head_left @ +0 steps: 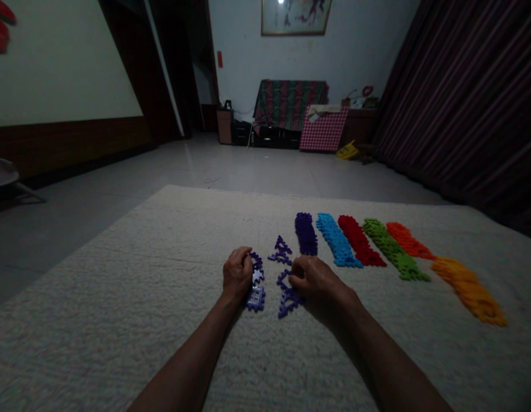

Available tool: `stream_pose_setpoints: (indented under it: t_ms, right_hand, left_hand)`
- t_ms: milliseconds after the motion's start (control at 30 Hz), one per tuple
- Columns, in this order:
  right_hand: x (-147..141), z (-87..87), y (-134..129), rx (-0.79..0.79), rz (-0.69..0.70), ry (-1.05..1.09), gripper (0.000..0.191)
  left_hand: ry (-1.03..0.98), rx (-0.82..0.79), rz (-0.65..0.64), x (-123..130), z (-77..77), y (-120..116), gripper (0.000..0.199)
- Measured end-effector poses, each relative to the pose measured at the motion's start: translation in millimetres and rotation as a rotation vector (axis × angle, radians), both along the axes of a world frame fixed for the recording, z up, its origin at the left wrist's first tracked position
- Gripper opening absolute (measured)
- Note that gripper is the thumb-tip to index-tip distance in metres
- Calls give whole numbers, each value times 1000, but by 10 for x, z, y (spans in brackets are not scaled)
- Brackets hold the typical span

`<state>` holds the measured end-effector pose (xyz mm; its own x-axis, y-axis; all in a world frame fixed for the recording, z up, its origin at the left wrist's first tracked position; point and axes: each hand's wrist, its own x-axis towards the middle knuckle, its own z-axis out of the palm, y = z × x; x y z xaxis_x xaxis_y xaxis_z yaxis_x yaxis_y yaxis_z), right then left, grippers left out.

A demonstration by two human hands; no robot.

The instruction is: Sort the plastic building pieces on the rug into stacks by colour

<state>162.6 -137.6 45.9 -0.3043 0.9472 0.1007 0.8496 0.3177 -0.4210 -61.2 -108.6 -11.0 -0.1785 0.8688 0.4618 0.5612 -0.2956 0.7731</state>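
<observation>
Purple plastic interlocking tiles with toothed edges lie on the cream mat in front of me. My left hand (237, 271) is closed at the left edge of a short column of them; its fingers curl against a purple ring-like tile (257, 261), above a square window tile (256, 298). My right hand (313, 276) is closed, thumb and fingers pinched at the edge of a purple tile (284, 279). Just below it lies a purple triangular tile (288, 303), partly covered by the hand. Beyond my hands rests another triangular tile (281, 250). My fingers hide some tile edges.
Rows of matching tiles lie to the right: dark purple (306, 233), blue (337, 240), red (360, 240), green (394, 249), orange-red (408, 239) and yellow-orange (469, 289). The cream mat (119, 297) lies on a tiled floor (197, 163). A curtain (467, 109) hangs at right.
</observation>
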Motion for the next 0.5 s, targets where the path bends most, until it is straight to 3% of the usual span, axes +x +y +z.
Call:
stream_pose_setpoints:
  t_ms: [267, 400, 500]
  right_hand:
    - [172, -193, 162, 175, 11, 165, 10]
    - [294, -323, 330, 419, -95, 217, 6]
    - [330, -411, 392, 576, -163, 227, 14]
  left_hand:
    - [21, -1, -17, -13, -3, 0, 27]
    - [12, 10, -20, -16, -24, 7, 27]
    - [13, 18, -17, -16, -33, 10, 27]
